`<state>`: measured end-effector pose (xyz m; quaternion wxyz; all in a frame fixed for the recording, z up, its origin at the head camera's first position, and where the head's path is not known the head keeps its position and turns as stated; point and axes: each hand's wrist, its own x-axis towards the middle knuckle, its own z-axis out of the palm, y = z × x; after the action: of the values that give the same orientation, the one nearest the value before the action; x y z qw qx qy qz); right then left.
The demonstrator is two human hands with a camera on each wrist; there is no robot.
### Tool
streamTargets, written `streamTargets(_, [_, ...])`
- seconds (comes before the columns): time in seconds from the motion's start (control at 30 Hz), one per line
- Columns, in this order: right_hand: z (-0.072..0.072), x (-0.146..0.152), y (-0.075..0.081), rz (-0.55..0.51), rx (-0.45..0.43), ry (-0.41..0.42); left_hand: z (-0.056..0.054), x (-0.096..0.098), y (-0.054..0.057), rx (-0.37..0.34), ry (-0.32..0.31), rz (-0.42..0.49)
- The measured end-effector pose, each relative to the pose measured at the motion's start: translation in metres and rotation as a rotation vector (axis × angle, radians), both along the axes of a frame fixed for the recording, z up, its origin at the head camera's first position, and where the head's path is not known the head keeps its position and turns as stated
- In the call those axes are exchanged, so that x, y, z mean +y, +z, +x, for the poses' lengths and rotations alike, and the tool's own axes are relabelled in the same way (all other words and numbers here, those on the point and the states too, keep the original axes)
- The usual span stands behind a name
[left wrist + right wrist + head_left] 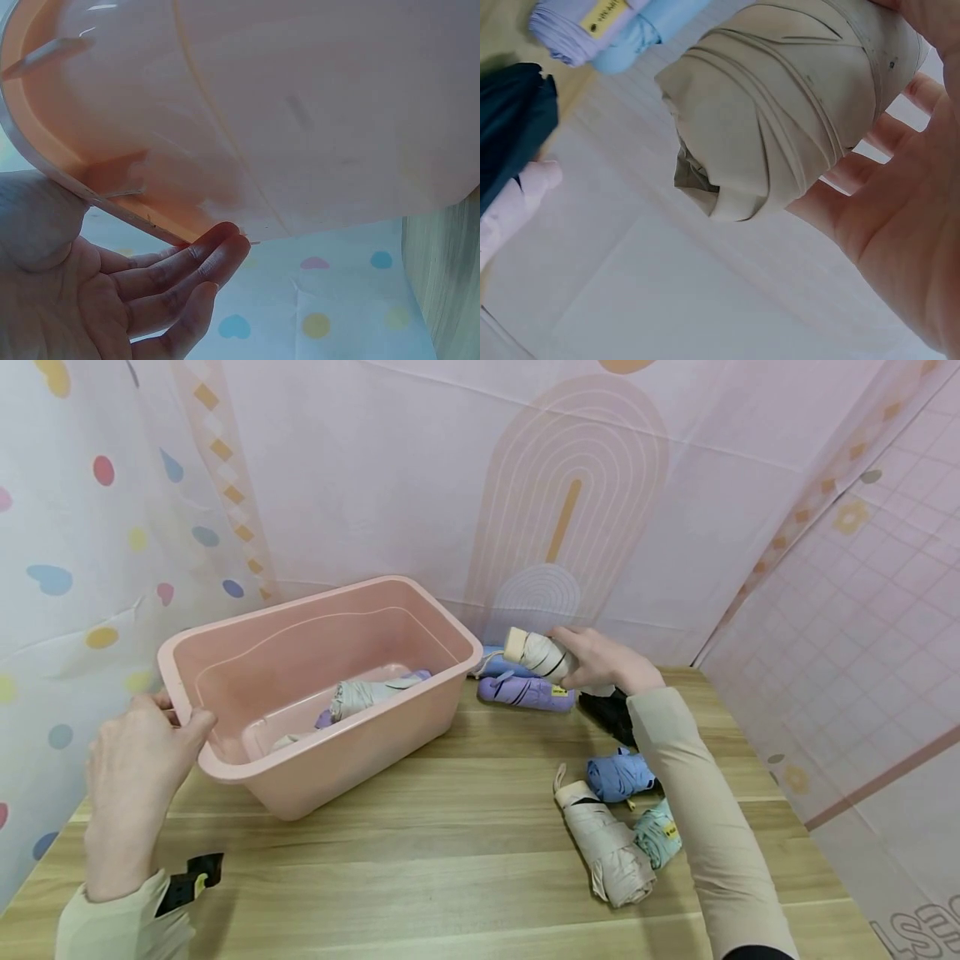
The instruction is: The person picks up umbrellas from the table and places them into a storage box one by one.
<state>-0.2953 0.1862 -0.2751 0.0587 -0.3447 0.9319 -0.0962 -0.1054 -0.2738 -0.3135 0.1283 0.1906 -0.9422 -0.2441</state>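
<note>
Wood-grain table (420,877) is bearing pink tub (390,739) at left. At rear, purple umbrella (521,692) is lying before sky-blue umbrella (497,666); black umbrella (611,714) and pale-pink umbrella (514,206) are lying nearby. Nearer front, blue umbrella (617,775), beige umbrella (606,847) and mint umbrella (657,835) are lying grouped.

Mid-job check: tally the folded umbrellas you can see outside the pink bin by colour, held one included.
Beige umbrellas: 2
Blue umbrellas: 2
Purple umbrella: 1
Black umbrella: 1
Mint green umbrella: 1
Pale pink umbrella: 1
Total: 8
</note>
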Motion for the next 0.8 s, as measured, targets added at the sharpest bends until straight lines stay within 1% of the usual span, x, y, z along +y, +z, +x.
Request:
streamTargets(0.4, [-0.002,-0.008,0.026,0.003,0.039,0.011,0.001,0.000,0.000,-0.001,0.003,0.011])
streamTargets(0.53, [-0.003,-0.012,0.034,0.004,0.039,0.007,0.001,0.000,0.000,-0.001,0.003,0.010])
streamTargets(0.8, [-0.003,-0.027,0.046,0.009,0.071,0.024,0.001,0.000,0.000,0.002,0.001,0.007])
